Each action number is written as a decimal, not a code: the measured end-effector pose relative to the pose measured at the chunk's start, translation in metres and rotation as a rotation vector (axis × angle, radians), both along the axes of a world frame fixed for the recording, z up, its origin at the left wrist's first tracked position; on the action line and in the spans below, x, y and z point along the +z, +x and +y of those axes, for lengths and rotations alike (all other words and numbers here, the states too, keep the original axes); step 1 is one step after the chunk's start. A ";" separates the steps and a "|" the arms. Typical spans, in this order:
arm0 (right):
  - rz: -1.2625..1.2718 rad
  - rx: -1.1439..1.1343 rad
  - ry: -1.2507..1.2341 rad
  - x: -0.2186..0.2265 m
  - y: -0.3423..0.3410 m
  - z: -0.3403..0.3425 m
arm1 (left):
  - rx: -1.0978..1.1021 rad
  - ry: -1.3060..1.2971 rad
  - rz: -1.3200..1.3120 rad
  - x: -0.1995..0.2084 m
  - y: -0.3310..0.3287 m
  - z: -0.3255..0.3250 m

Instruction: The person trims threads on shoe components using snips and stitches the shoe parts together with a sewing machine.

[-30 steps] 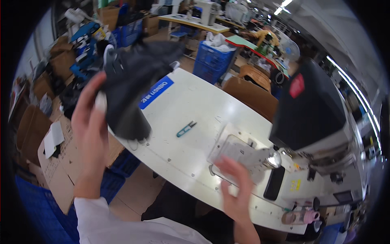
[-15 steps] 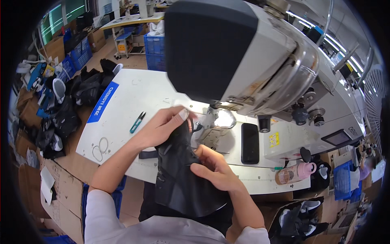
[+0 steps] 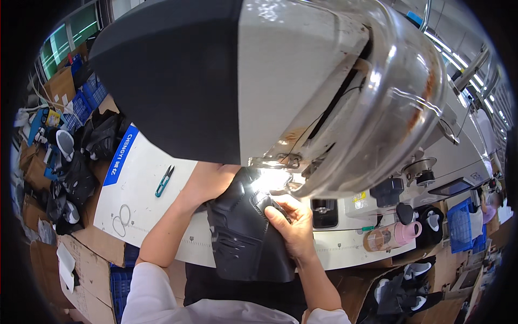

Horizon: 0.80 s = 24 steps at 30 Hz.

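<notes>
R hand (image 3: 294,224) has the upper (image 3: 240,232) pinched at its right edge: thumb pressed flat on the black outer face, fingers curled around the edge. L hand (image 3: 218,178) is at the upper's far left side, wrist bent in; its fingertips are hidden behind the machine (image 3: 302,70) cover, so can't tell if it grips or just steadies.

Upper lies btwn the hands, touching R hand and prob. L too. Far end sits in the bright light under the machine; near end hangs past the tbl (image 3: 148,156) edge, over the lap. Needle's out of view, so can't tell if there's contact.

Step in hand, my read: lining up the far end at the work spot, w/ both hands guiding. Next move prob. calls for R hand holding the edge taut, L hand keeping that end flat, fingertips clear of the needle area.

Further out: snips (image 3: 164,181) lie open on the tbl, L of the L forearm, w/ a thread loop (image 3: 122,220) nearby. On the R, phone (image 3: 325,216) just beyond R hand, partly under the machine; then bottle (image 3: 391,236), on its side near the tbl edge. Shoes (image 3: 396,296) in a box below.
</notes>
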State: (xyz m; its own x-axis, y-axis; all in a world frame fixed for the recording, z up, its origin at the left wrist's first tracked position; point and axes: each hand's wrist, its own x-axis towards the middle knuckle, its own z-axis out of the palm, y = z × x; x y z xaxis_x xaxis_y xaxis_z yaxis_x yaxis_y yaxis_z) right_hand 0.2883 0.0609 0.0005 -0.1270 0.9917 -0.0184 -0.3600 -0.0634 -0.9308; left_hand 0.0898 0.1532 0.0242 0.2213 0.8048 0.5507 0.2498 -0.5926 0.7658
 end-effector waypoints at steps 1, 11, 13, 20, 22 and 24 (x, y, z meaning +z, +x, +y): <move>0.011 -0.007 -0.021 -0.002 -0.004 0.000 | 0.030 -0.008 0.093 0.000 0.000 0.008; 0.014 -0.064 0.057 -0.021 -0.017 -0.001 | -0.021 0.143 0.211 -0.017 -0.015 0.018; 0.067 -0.045 -0.004 -0.020 -0.018 -0.001 | -0.041 0.128 0.132 -0.018 -0.015 0.018; 0.123 -0.153 0.129 -0.025 -0.022 -0.001 | -0.018 0.182 0.229 -0.012 -0.012 0.018; 0.120 -0.086 0.051 -0.026 -0.021 -0.002 | -0.039 0.063 0.161 -0.012 -0.012 0.018; 0.111 -0.061 0.013 -0.025 -0.021 -0.004 | -0.043 0.069 0.165 -0.013 -0.013 0.018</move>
